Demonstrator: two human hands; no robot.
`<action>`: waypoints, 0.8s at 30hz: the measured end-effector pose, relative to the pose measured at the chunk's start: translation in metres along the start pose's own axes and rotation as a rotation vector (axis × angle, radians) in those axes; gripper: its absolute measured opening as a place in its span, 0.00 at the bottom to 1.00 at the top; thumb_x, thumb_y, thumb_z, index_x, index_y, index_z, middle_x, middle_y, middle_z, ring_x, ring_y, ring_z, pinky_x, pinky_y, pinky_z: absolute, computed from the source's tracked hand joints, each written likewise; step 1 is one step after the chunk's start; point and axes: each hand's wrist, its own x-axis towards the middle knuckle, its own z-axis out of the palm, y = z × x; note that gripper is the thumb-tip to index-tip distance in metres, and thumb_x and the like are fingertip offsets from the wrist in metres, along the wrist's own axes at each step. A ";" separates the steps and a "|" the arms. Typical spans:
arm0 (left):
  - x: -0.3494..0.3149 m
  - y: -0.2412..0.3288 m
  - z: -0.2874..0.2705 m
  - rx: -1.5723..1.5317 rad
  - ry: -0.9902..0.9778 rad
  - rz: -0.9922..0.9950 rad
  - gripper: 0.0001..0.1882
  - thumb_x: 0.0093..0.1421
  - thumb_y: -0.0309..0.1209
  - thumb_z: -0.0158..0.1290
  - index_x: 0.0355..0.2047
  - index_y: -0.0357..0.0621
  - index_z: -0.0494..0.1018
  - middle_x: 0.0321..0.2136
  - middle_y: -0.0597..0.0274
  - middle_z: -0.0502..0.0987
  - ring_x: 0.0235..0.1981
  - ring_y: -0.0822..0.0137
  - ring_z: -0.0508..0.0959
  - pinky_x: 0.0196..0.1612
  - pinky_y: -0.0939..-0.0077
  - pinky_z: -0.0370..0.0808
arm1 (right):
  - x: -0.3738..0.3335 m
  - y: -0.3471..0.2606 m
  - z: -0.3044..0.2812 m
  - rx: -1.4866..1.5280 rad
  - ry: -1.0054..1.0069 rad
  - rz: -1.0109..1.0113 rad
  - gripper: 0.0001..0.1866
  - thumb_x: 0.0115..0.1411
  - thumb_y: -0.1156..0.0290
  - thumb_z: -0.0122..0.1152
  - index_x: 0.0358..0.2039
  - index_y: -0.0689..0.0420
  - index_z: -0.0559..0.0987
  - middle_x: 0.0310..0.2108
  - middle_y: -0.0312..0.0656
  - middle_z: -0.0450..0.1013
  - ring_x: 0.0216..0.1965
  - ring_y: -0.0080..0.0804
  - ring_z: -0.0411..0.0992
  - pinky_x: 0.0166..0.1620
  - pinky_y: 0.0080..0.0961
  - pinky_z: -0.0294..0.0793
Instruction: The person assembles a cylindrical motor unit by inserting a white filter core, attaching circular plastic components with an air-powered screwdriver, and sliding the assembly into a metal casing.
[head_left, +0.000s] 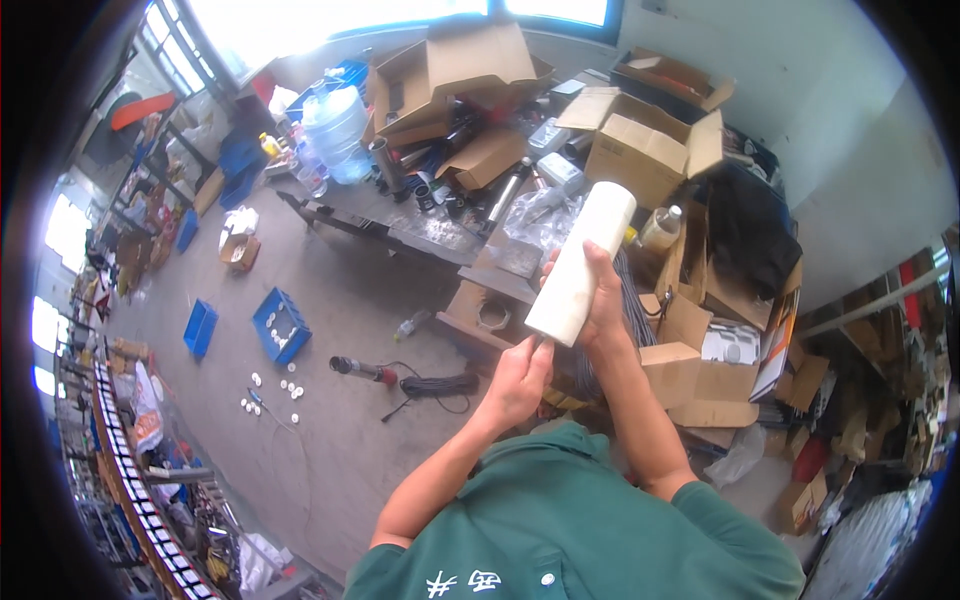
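A long, thick cream-white roll (583,262) slants up and away in front of me. My right hand (603,300) is wrapped round its lower half from the right side, with fingertips showing on the far left edge. At the roll's near end, my left hand (518,382) has its fingers closed in a pinch. A thin dark bit shows just above those fingertips, against the end of the roll. What exactly the left fingers grip is too small to make out.
A cluttered bench (430,240) beyond my hands holds cardboard boxes (640,155), a water jug (337,135) and metal tubes. At left on the floor are blue bins (283,325), scattered white discs (290,385) and a tubular tool (362,370) beside coiled cable (440,386).
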 end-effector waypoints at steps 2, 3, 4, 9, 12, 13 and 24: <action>0.009 -0.008 -0.013 0.107 0.011 -0.072 0.18 0.78 0.38 0.48 0.50 0.31 0.68 0.29 0.52 0.78 0.26 0.67 0.76 0.32 0.66 0.75 | 0.014 0.001 -0.001 -0.086 -0.024 -0.089 0.27 0.64 0.54 0.67 0.50 0.65 0.76 0.37 0.47 0.78 0.37 0.35 0.80 0.41 0.34 0.85; 0.014 -0.012 -0.018 0.299 0.077 -0.056 0.18 0.77 0.38 0.49 0.51 0.31 0.68 0.30 0.51 0.80 0.28 0.65 0.78 0.34 0.65 0.76 | 0.027 -0.003 -0.005 -0.169 -0.037 -0.164 0.26 0.64 0.56 0.68 0.50 0.66 0.76 0.38 0.47 0.79 0.38 0.35 0.81 0.41 0.33 0.85; 0.016 -0.015 -0.024 0.492 0.144 -0.044 0.18 0.77 0.39 0.50 0.51 0.31 0.68 0.31 0.50 0.81 0.30 0.64 0.80 0.36 0.64 0.77 | 0.042 -0.005 -0.008 -0.249 -0.054 -0.238 0.26 0.64 0.57 0.68 0.51 0.66 0.76 0.39 0.47 0.80 0.39 0.34 0.81 0.41 0.33 0.84; -0.046 -0.077 -0.078 0.187 0.406 -0.253 0.14 0.75 0.37 0.53 0.49 0.37 0.75 0.26 0.65 0.77 0.26 0.74 0.75 0.30 0.77 0.72 | 0.121 0.011 0.011 -0.488 -0.072 -0.614 0.24 0.59 0.70 0.73 0.53 0.64 0.76 0.44 0.43 0.80 0.45 0.30 0.79 0.52 0.30 0.78; -0.081 -0.090 -0.080 0.022 0.513 -0.390 0.12 0.75 0.36 0.53 0.46 0.38 0.76 0.25 0.67 0.76 0.24 0.76 0.74 0.27 0.80 0.71 | 0.171 0.071 -0.049 -0.713 -0.129 -0.645 0.26 0.57 0.71 0.75 0.53 0.62 0.75 0.43 0.42 0.79 0.47 0.28 0.77 0.53 0.30 0.76; -0.081 -0.093 -0.073 -0.066 0.518 -0.423 0.11 0.75 0.35 0.53 0.45 0.38 0.77 0.25 0.67 0.76 0.24 0.76 0.74 0.27 0.80 0.71 | 0.195 0.085 -0.098 -0.914 -0.092 -0.697 0.28 0.55 0.71 0.78 0.53 0.61 0.75 0.44 0.41 0.79 0.46 0.29 0.77 0.53 0.30 0.76; -0.106 -0.102 -0.086 0.092 0.703 -0.233 0.06 0.72 0.30 0.57 0.43 0.39 0.77 0.25 0.70 0.76 0.25 0.79 0.75 0.29 0.81 0.73 | 0.201 0.086 -0.090 -0.836 -0.050 -0.639 0.23 0.55 0.70 0.80 0.48 0.61 0.79 0.41 0.38 0.79 0.41 0.26 0.78 0.47 0.28 0.78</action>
